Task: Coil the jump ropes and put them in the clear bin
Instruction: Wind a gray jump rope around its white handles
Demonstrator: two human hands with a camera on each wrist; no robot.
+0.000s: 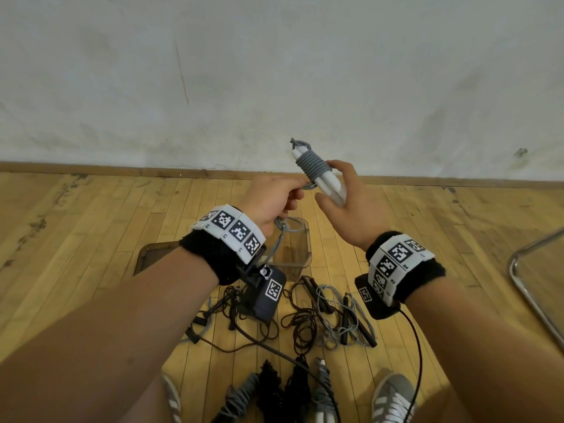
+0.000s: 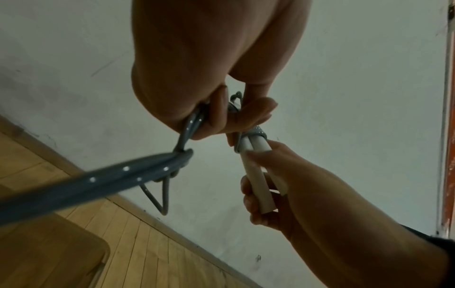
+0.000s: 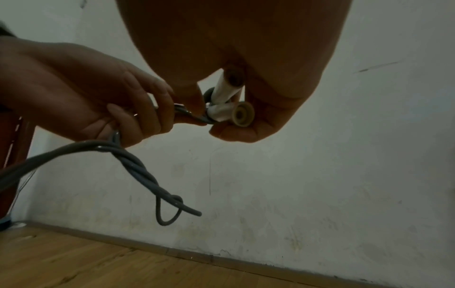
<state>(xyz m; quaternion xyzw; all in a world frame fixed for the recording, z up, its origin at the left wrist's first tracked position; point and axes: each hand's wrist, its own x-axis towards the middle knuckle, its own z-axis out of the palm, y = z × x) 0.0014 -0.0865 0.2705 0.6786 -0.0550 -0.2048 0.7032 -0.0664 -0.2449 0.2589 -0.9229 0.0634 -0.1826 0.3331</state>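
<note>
Above the wooden floor (image 1: 91,227), at chest height before a white wall (image 1: 274,71):

Item 1, my right hand (image 1: 348,203): raised, palm toward me, fingers (image 2: 261,157) wrapped round the two white handles (image 1: 331,187) of a grey jump rope (image 1: 312,164), held side by side and tilted. Rope is wound in tight turns about the handles' upper part.

Item 2, my left hand (image 1: 271,199): just beside the right, fingers (image 3: 147,113) curled, gripping the loose remainder of the same rope close to the handles. The slack hangs from this fist, twisted on itself, ending in a small loop.

Item 3, clear bin (image 1: 293,251): on the floor directly under my hands, standing upright. Whether the hanging slack reaches into it, I cannot tell.

Item 4, uncoiled ropes (image 1: 323,319): a tangled heap, black and grey, on the floor nearer me than the bin.

Item 5, coiled ropes (image 1: 274,389): several bundles lying between my shoes (image 1: 393,398).

View notes: head view alone shows bin, heap and bundles. Left wrist view shows the rope crossing under the handles and pale flecks on it. Right wrist view shows the round end caps (image 3: 243,115) of the handles and the rope's cut end.
</note>
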